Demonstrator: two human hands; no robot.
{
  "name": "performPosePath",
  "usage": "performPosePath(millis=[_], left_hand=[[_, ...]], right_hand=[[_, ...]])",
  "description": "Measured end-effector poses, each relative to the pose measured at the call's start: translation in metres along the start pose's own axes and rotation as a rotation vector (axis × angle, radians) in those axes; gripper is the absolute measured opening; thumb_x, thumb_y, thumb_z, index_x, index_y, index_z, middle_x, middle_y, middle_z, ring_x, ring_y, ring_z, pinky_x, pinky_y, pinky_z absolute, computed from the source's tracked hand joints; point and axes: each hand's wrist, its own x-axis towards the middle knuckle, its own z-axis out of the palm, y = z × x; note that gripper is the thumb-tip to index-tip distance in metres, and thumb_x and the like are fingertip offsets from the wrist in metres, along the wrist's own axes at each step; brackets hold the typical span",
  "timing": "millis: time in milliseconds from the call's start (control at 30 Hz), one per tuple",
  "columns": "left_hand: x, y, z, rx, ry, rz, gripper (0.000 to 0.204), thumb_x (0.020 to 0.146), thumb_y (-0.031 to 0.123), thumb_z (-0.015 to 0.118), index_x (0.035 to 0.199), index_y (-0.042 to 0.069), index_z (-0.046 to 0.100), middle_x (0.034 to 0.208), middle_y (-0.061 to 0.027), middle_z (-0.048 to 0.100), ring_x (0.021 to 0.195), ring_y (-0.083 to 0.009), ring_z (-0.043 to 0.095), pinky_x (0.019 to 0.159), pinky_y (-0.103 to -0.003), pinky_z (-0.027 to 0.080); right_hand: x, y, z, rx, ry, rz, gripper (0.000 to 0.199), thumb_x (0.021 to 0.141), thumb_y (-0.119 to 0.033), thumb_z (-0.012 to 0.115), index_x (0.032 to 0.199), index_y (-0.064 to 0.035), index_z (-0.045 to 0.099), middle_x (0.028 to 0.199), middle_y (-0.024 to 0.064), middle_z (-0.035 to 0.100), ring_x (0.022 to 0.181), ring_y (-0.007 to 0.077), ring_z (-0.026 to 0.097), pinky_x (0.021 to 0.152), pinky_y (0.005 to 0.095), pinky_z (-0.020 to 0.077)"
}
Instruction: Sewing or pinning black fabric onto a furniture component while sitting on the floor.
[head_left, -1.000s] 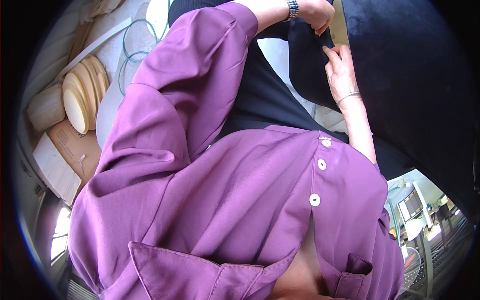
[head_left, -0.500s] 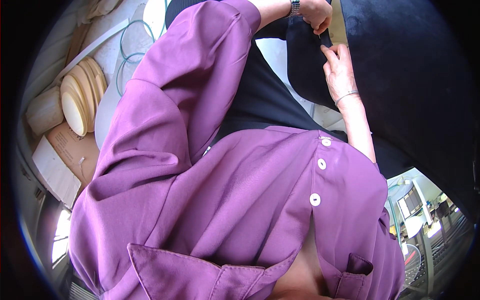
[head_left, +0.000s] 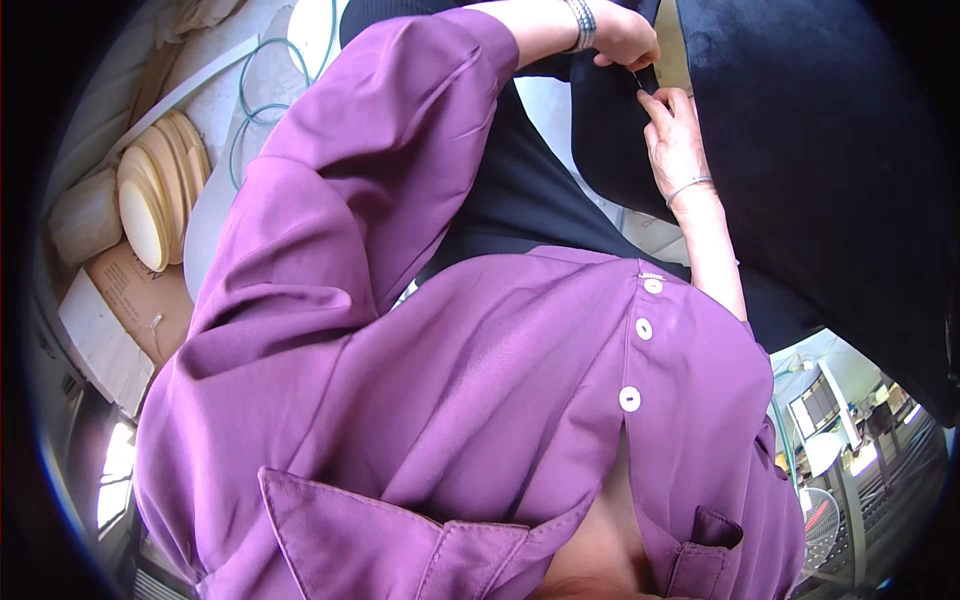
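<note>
I look down my own purple buttoned shirt [head_left: 480, 380]. My left hand [head_left: 622, 38], with a beaded wristband and a purple sleeve pushed up the forearm, pinches the edge of a dark navy cloth [head_left: 800, 160] at the top of the view. My right hand [head_left: 675, 140], wearing a thin bracelet, lies just below it, fingers pressed on the same cloth edge. The two hands almost touch. The cloth spreads wide to the right and hides what lies under it.
A stack of round pale wooden discs [head_left: 150, 190] leans at the left beside a cardboard box [head_left: 125, 300]. A green hose loop [head_left: 262, 95] lies on a white surface. At the lower right stand a fan [head_left: 820, 520] and desks with screens [head_left: 818, 400].
Both hands stay on the cloth edge; they have shifted only slightly, the fingers of my right hand reaching a little closer to my left hand.
</note>
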Motion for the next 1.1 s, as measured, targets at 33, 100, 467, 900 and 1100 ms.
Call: performPosePath(millis=[33, 100, 467, 900, 1100], left_hand=[[0.0, 0.0, 0.0, 0.071, -0.044, -0.012, 0.016, 0.084, 0.008, 0.065, 0.094, 0.013, 0.076, 0.087, -0.0088, 0.076, 0.082, -0.026, 0.075, 0.068, -0.04, 0.058], [-0.029, 0.03, 0.0, 0.142, 0.401, -0.073, 0.013, 0.084, 0.015, 0.065, 0.081, 0.01, 0.076, 0.085, -0.0133, 0.075, 0.082, -0.0271, 0.074, 0.069, -0.04, 0.058], [-0.029, 0.032, 0.037, 0.285, 0.725, 0.041, 0.009, 0.085, 0.011, 0.07, 0.087, 0.011, 0.078, 0.086, -0.0107, 0.075, 0.085, -0.0277, 0.075, 0.073, -0.034, 0.061], [-0.026, 0.059, 0.037, 0.378, 0.599, 0.113, 0.016, 0.086, 0.01, 0.075, 0.102, 0.008, 0.078, 0.095, -0.013, 0.076, 0.09, -0.0271, 0.076, 0.077, -0.032, 0.062], [-0.032, 0.05, 0.042, 0.368, 0.662, 0.259, 0.016, 0.088, 0.015, 0.067, 0.1, 0.01, 0.074, 0.094, -0.0122, 0.074, 0.09, -0.0318, 0.074, 0.078, -0.038, 0.06]], right_hand=[[0.001, 0.0, 0.0, 0.002, -0.001, -0.007, 0.04, 0.084, 0.01, 0.06, 0.122, -0.0013, 0.068, 0.111, 0.0123, 0.055, 0.107, 0.03, 0.056, 0.097, 0.0359, 0.0485], [-0.004, 0.006, -0.003, -0.004, 0.023, 0.024, 0.037, 0.086, 0.008, 0.059, 0.121, -0.0007, 0.068, 0.114, 0.0127, 0.056, 0.11, 0.0304, 0.057, 0.099, 0.0366, 0.0486], [-0.015, 0.006, -0.001, 0.082, 0.035, 0.003, 0.035, 0.089, 0.004, 0.056, 0.122, -0.0006, 0.067, 0.124, 0.0145, 0.059, 0.119, 0.0324, 0.057, 0.105, 0.0368, 0.0469], [-0.019, 0.006, -0.002, 0.097, 0.028, 0.044, 0.033, 0.096, -0.002, 0.053, 0.127, -0.0028, 0.063, 0.133, 0.0165, 0.057, 0.13, 0.0334, 0.054, 0.111, 0.0388, 0.0437], [-0.017, 0.01, 0.001, 0.0, 0.029, 0.027, 0.031, 0.098, -0.006, 0.049, 0.125, -0.004, 0.063, 0.134, 0.0146, 0.056, 0.131, 0.0332, 0.053, 0.112, 0.0382, 0.0428]])
